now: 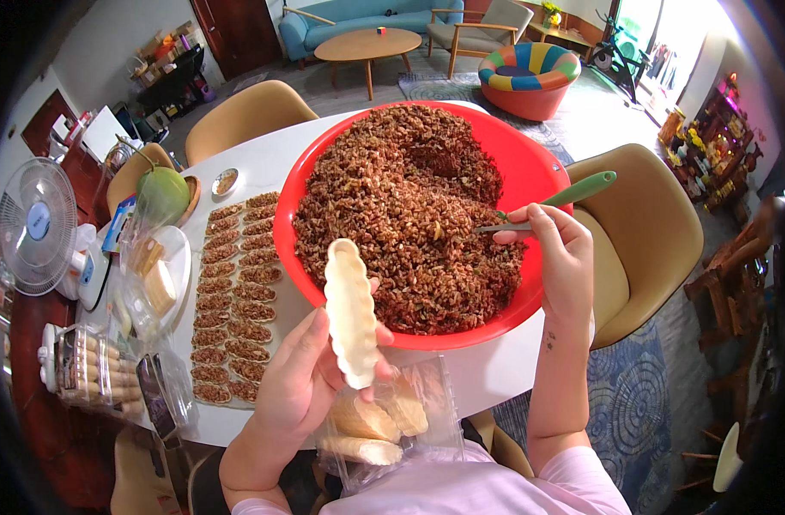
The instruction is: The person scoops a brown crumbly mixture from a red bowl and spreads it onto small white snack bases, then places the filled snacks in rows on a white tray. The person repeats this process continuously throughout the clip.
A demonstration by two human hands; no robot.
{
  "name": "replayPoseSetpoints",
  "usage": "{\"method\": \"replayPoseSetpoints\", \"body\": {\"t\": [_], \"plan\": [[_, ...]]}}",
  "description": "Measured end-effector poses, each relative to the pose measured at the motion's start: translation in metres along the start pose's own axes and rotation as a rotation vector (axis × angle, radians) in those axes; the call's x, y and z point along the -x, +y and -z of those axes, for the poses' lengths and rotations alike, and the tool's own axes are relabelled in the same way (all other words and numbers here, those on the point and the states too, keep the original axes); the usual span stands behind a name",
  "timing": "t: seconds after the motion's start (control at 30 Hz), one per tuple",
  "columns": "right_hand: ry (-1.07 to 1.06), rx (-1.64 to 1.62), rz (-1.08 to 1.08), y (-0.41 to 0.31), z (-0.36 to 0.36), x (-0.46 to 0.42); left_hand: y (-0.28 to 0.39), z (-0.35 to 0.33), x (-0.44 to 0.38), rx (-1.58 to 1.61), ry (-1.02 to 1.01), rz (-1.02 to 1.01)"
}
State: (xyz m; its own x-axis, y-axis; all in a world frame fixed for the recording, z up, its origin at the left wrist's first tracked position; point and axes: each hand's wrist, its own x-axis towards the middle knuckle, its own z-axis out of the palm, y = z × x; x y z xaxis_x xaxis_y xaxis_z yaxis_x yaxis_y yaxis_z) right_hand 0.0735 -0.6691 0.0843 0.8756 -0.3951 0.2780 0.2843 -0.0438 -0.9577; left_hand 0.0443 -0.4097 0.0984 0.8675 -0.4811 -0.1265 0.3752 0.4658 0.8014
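Note:
Between the fingers and thumb of my left hand [305,373] is a long, pale, boat-shaped wafer shell [352,315] with a scalloped rim, its bare hollow facing up. My right hand [566,257] pinches a thin metal utensil [503,227], probably a spoon, whose far end is sunk in a brown grain mixture [392,212]. This mixture is heaped in a large red plastic basin [524,174]. Behind my right fingers, a green-handled utensil [579,188] leans over the basin's right rim. Below my left hand, an opened clear plastic pack [440,412] holds more wafer shells [366,421].
Left of the basin, filled shells [254,293] lie in two columns on the white table [238,425]. A small bowl [225,183], a green pomelo-like fruit [164,196], a plate with packed wafers [180,277] and a fan [38,225] stand farther left. Chairs [650,225] surround the table.

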Motion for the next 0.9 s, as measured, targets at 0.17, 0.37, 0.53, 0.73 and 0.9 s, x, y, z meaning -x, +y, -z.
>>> {"method": "replayPoseSetpoints", "body": {"t": [0.17, 0.37, 0.53, 0.73, 0.9], "plan": [[0.055, -0.083, 0.04, -0.004, 0.001, -0.002, 0.009, -0.006, -0.007, 0.112, -0.04, 0.038], [0.112, -0.072, 0.119, -0.008, 0.005, -0.001, 0.014, -0.021, -0.023, 0.049, -0.124, 0.008], [0.16, -0.096, 0.172, -0.018, 0.0, 0.0, 0.013, -0.031, -0.043, 0.003, -0.108, 0.015], [0.157, 0.074, 0.43, -0.029, -0.02, 0.018, 0.005, -0.032, -0.062, 0.027, -0.099, 0.032], [-0.072, 0.703, 0.929, -0.038, -0.017, 0.032, 0.005, -0.032, -0.064, 0.087, -0.133, 0.032]]}}
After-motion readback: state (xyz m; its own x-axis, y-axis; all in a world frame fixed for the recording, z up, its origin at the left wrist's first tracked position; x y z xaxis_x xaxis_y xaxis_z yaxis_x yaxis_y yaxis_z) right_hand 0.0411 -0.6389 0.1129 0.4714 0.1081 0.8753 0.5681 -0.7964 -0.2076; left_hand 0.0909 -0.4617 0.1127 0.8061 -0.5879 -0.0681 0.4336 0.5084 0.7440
